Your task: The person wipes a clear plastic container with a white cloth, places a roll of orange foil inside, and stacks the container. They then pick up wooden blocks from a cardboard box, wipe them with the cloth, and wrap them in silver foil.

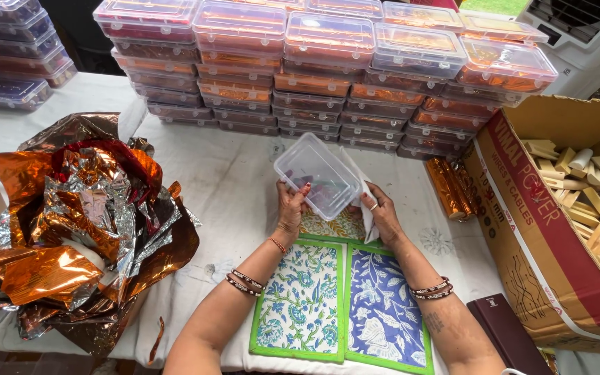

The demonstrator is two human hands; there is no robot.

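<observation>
Both my hands are up off the table, closed on one clear plastic box (pixel 319 175), empty as far as I can see, tilted with its open side towards me. My left hand (pixel 291 208) pinches the near-left corner, thumb on the rim; my right hand (pixel 380 212) grips the right side together with a sheet of white paper (pixel 365 201) pressed against the box wall. Held at two opposite sides, the box stays steady and I can see into it.

The box hangs above the far end of two green-edged block-print mats (pixel 342 305), one blue-and-white floral on the left, one deeper blue on the right. They lie flat at the near edge, probably as a working pad over the white tablecloth (pixel 230 180).

Far side: stacks of filled lidded plastic boxes (pixel 328 69), with orange and red contents, set in rows within reach.

Left: a loose heap of crumpled orange and silver foil sheets (pixel 78 222).

Right: a foil-wrapped orange bundle (pixel 449 187) beside an open cardboard carton (pixel 557 229) holding pale wooden pieces (pixel 585 194). A dark flat case (pixel 512 333) lies near my right forearm.
</observation>
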